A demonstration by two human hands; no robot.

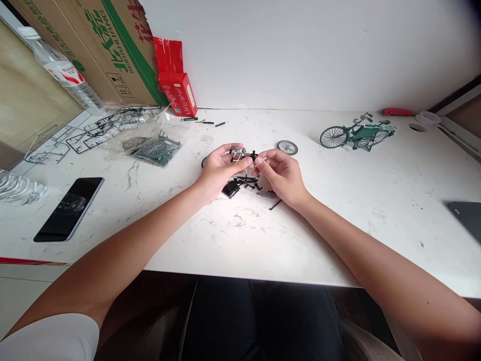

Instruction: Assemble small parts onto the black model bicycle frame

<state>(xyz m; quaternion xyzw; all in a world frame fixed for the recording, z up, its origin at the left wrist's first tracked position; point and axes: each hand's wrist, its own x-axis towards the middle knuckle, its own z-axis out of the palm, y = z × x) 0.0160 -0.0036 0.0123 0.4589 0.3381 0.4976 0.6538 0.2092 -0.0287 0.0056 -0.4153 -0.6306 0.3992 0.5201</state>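
My left hand [220, 168] is closed in a pinch on a small grey and black model bicycle part [240, 153], held just above the white marble-patterned table [233, 235]. My right hand [281, 173] pinches the same part from the right, at its black end. Under the hands lie several small black parts [240, 186], among them a black saddle-like piece [230, 189]. A loose spoked wheel [287, 147] lies just beyond my right hand. A finished green model bicycle [356, 133] stands at the far right.
At the left, a black phone [69, 208] lies flat, near plastic bags of green parts [154, 148] and empty sprues [60, 143]. A red box [178, 90], a cardboard carton [101, 45] and a water bottle [60, 67] lean at the back. Small screwdrivers [205, 123] lie nearby. A dark tablet corner [468, 215] shows right.
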